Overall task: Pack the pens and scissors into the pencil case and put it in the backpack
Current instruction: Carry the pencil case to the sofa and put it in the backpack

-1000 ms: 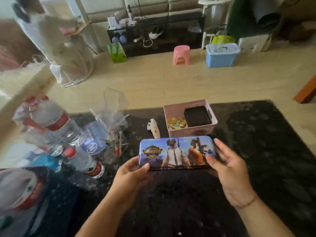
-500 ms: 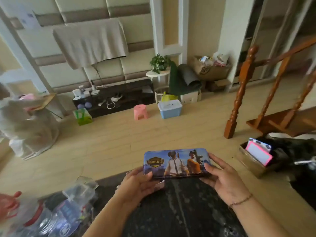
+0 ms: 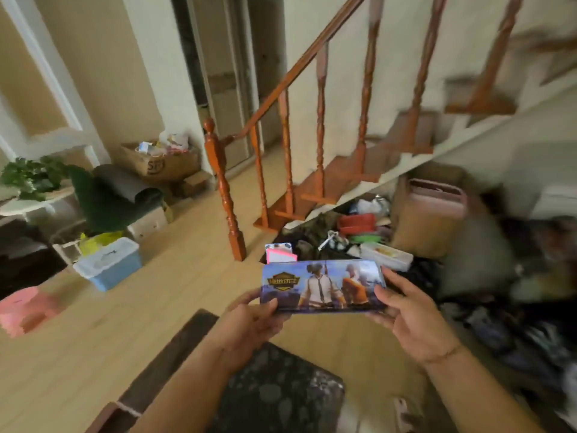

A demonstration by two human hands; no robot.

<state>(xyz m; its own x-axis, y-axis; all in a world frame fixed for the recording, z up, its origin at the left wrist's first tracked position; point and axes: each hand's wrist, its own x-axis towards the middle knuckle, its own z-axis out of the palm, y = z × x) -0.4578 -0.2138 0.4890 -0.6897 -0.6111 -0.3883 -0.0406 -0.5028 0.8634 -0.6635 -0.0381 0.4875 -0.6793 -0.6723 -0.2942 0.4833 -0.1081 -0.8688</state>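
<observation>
Head view: closed pencil case (image 3: 323, 285) between both hands.

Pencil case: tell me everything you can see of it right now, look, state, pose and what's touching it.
The pencil case is a long, flat rectangular box, hard-looking with a glossy printed lid: a yellow emblem at its left, two game figures in the middle, over a blue-purple ground. It is closed and held level in the air, lid up, long side across the view, above the wooden floor. The left hand grips its left end, thumb on the lid; the right hand grips its right end. Nothing else touches it.
</observation>
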